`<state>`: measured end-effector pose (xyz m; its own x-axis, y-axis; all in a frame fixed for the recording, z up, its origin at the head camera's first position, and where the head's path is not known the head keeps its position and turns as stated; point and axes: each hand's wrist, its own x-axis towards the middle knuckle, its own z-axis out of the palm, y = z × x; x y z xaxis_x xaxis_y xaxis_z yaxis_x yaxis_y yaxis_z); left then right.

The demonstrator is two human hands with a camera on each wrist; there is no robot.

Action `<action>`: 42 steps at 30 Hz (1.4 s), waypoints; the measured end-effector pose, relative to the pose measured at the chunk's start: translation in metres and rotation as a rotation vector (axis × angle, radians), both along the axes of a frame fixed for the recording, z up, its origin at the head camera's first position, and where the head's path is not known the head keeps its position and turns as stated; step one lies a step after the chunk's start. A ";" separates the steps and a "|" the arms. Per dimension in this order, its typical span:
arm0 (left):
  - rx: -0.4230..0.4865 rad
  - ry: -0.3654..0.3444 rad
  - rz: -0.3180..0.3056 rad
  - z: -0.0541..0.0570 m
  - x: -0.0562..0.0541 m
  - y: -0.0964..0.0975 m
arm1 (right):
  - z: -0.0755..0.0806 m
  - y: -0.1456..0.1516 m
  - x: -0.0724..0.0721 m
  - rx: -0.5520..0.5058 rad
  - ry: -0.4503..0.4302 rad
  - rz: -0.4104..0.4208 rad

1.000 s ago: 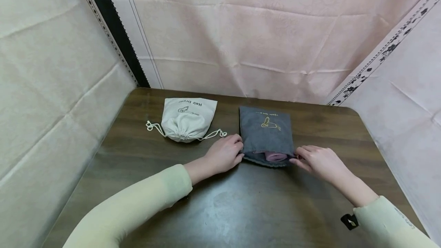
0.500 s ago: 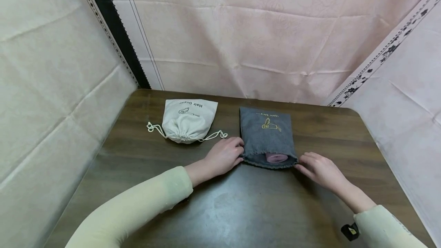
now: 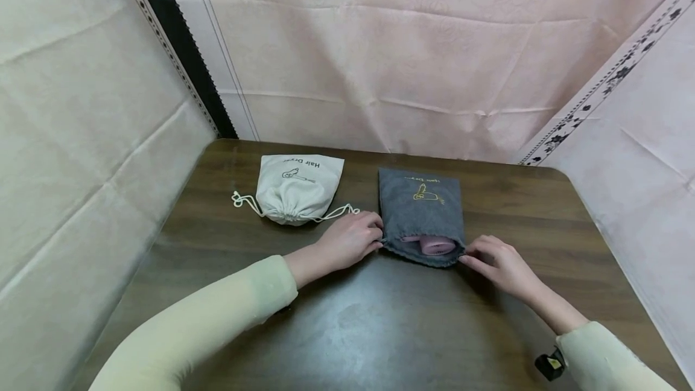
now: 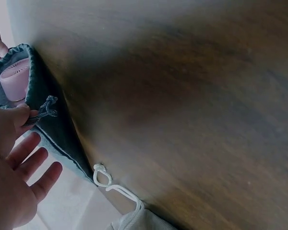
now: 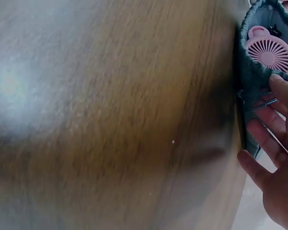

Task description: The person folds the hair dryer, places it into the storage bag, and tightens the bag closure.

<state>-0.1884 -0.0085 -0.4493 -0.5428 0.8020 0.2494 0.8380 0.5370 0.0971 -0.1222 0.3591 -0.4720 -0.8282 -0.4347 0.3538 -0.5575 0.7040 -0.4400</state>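
Observation:
A dark grey drawstring bag (image 3: 420,207) printed "Hair Dryer" lies on the table with its mouth towards me, held apart. Inside the mouth shows a pink hair dryer (image 3: 437,246) with a round slatted end (image 5: 269,56); the rest of it is hidden in the cloth. My left hand (image 3: 347,240) pinches the left corner of the mouth, where a knotted grey cord (image 4: 49,107) sticks out past the thumb. At the right corner, my right hand (image 3: 502,267) pinches the bag's edge between thumb and fingers, beside the cord.
A white drawstring bag (image 3: 295,189), also printed "Hair Dryer", lies left of the grey one. Its looped cord (image 3: 347,210) reaches my left hand. The brown wooden table (image 3: 347,336) ends at a pale hanging cloth (image 3: 380,65) behind the bags.
My right hand has shifted slightly at the right corner and now pinches it. The bag's mouth has spread wider, showing more of the hair dryer. My left hand has stayed nearly still.

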 end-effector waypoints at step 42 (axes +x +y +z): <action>-0.124 0.212 -0.030 0.050 -0.035 -0.083 | 0.049 0.093 0.017 0.277 0.310 -0.087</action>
